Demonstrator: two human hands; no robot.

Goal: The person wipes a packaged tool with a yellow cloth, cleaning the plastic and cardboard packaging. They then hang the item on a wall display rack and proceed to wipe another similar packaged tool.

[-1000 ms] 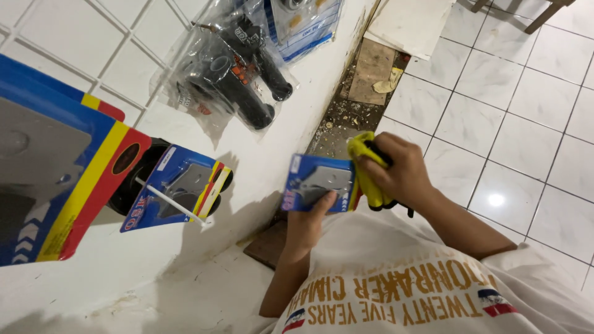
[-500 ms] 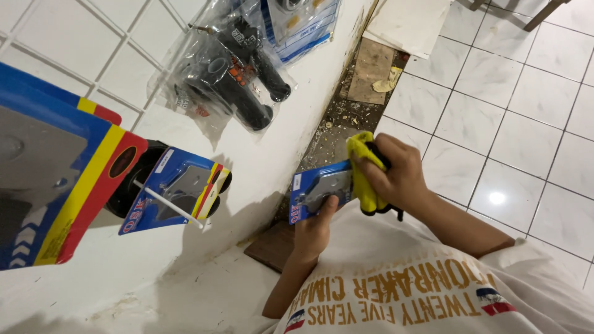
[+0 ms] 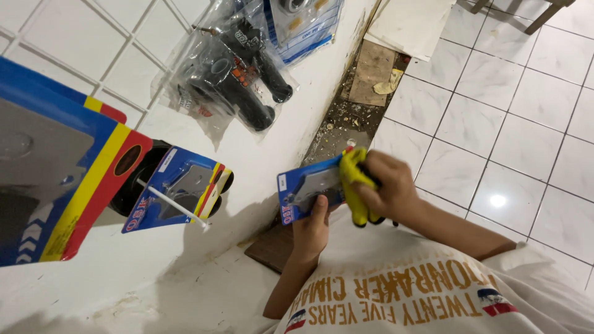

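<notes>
My left hand (image 3: 312,230) holds a blue blister pack (image 3: 307,189) with a grey metal part under clear plastic, gripping it from below. My right hand (image 3: 385,188) presses a yellow cloth (image 3: 354,185) against the pack's right end. Both hands are in front of my chest, close to a white wall. My white shirt with printed lettering fills the lower right.
On the white wire rack on the wall hang a similar blue pack (image 3: 176,188) on a white peg, a big blue, yellow and red box (image 3: 55,179), and a clear bag of black grips (image 3: 232,74). Debris and cardboard (image 3: 371,77) lie along the wall's foot beside white floor tiles.
The pack has tilted and shifted slightly left in my left hand. My right hand with the yellow cloth has slid over the pack's right end.
</notes>
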